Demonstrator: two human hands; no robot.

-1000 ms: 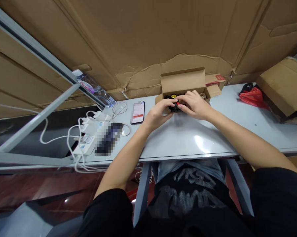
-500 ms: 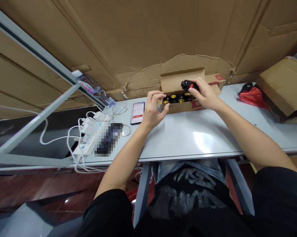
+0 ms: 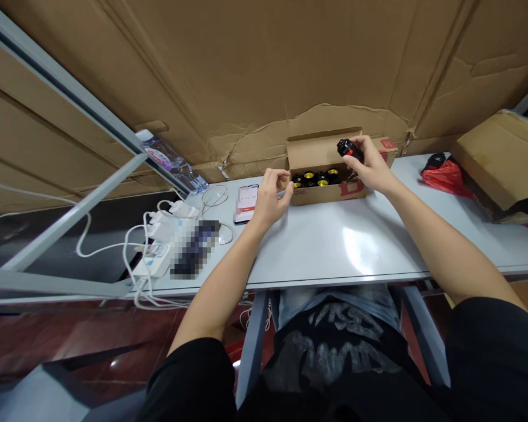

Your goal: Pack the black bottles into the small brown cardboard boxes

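A small open cardboard box (image 3: 323,194) stands at the back of the grey table (image 3: 356,246), with several black, gold-capped pieces (image 3: 315,176) in a row inside it. My right hand (image 3: 371,165) is raised over the box's right end and holds a small black part with a red spot (image 3: 348,149). My left hand (image 3: 270,196) hovers just left of the box with its fingers curled and apart, holding nothing.
A phone (image 3: 246,203) lies left of the box, beside white chargers and cables (image 3: 167,231) and a plastic water bottle (image 3: 171,164). A red bag (image 3: 443,174) and a large carton (image 3: 496,158) sit at the right. Cardboard sheets line the wall behind.
Both hands held the black part together in front of the box. My right hand then lifted it up and to the right, and my left hand let go and drew back left.
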